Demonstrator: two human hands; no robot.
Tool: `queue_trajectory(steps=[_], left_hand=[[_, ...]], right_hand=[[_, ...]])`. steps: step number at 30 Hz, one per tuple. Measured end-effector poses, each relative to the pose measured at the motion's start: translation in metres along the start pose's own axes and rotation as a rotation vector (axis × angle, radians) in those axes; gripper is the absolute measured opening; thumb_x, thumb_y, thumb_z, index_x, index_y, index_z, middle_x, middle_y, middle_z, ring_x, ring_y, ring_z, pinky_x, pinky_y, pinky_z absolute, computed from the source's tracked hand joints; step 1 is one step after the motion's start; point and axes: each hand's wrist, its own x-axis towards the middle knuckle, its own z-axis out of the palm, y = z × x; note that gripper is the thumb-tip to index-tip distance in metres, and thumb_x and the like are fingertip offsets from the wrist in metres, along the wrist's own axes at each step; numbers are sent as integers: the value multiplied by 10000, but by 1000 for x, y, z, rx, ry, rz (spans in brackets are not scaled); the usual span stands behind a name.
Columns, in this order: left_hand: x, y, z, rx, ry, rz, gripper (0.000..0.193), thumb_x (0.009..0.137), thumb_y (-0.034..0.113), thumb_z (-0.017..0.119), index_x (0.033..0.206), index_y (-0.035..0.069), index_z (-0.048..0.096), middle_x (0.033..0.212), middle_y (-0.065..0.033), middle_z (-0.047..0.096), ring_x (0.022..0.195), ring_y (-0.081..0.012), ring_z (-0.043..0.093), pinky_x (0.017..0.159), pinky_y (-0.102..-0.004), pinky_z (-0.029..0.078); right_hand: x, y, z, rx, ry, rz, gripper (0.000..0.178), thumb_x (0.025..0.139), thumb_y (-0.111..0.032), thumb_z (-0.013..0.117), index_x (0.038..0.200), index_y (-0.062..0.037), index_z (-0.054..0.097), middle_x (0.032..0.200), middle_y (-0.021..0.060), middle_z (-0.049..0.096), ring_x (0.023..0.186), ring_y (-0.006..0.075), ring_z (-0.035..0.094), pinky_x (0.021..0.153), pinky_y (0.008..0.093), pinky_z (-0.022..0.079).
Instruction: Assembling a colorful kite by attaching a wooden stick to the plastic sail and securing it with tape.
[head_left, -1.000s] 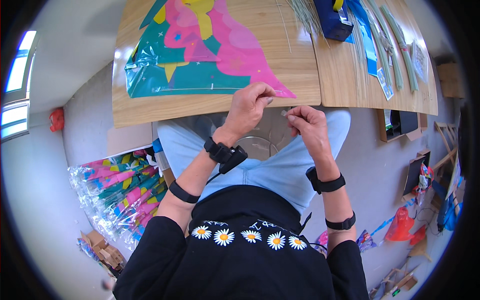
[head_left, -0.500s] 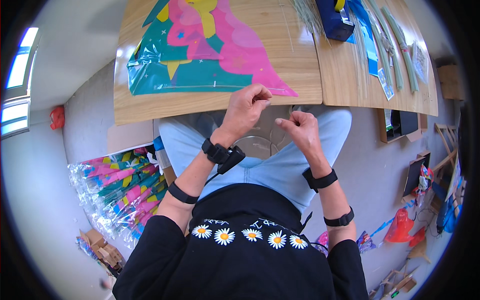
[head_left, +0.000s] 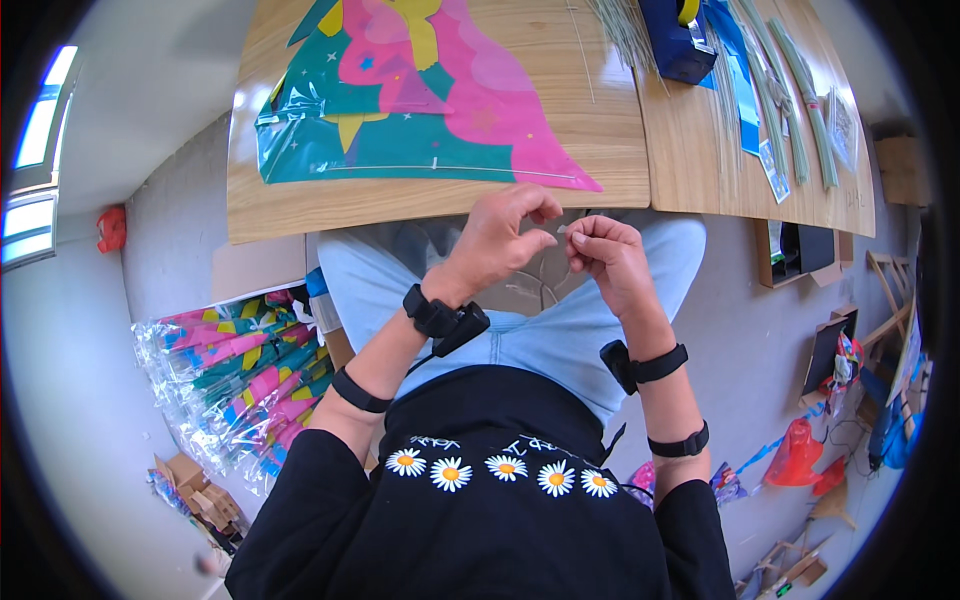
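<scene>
Just off the table's near edge, my left hand (head_left: 503,235) is held with thumb and forefinger apart and nothing visible between them. Close beside it, the fingertips of my right hand (head_left: 610,262) pinch a tiny pale piece (head_left: 563,229), too small to identify. Beyond my hands, a thin printed plastic sheet (head_left: 480,110) in teal, pink and yellow lies flat on the wooden table (head_left: 610,165). Along its near edge runs a slim white rod (head_left: 435,166); the sheet's pink corner points toward my hands, and neither hand touches it.
A blue tape dispenser (head_left: 680,45) stands at the back right, near bundles of thin pale rods (head_left: 803,100) and a small clear bag (head_left: 842,130). Left of my legs is a pile of similar colourful sheets (head_left: 250,370). An open carton (head_left: 800,250) sits right of the table.
My hands have come closer together. The left thumb and forefinger have parted from a pinch, while the right fingers have closed around the tiny pale piece.
</scene>
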Motion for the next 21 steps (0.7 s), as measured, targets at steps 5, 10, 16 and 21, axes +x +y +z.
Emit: queue_trajectory(steps=[5,10,16,21], left_hand=[[-3,4,2,-10,-38,-28,136,778,-39,632,907,-2,611,811,-72,637,785,-169,615,720,-282,486],[-6,1,5,-106,-12,-105,106,786,-56,591,877,-3,589,780,-59,607,765,-143,585,713,-273,478],[-8,0,5,-246,32,-146,106,802,-69,563,879,4,572,773,-37,579,761,-117,558,723,-263,468],[-11,12,-2,-139,30,-66,98,821,-70,591,885,0,569,792,-33,586,780,-116,557,733,-256,463]], right_hand=[[-3,-3,3,66,-60,57,69,882,-25,601,900,25,645,758,60,619,621,117,556,585,224,462],[-6,-3,8,-12,-42,66,86,881,-49,611,897,21,657,738,48,623,617,107,558,569,224,455],[-7,-6,11,-388,87,-56,151,887,-120,627,845,14,682,676,15,610,598,79,550,538,227,450],[-6,-15,8,-477,212,-93,163,893,-135,640,828,9,679,679,19,612,598,81,557,540,232,459]])
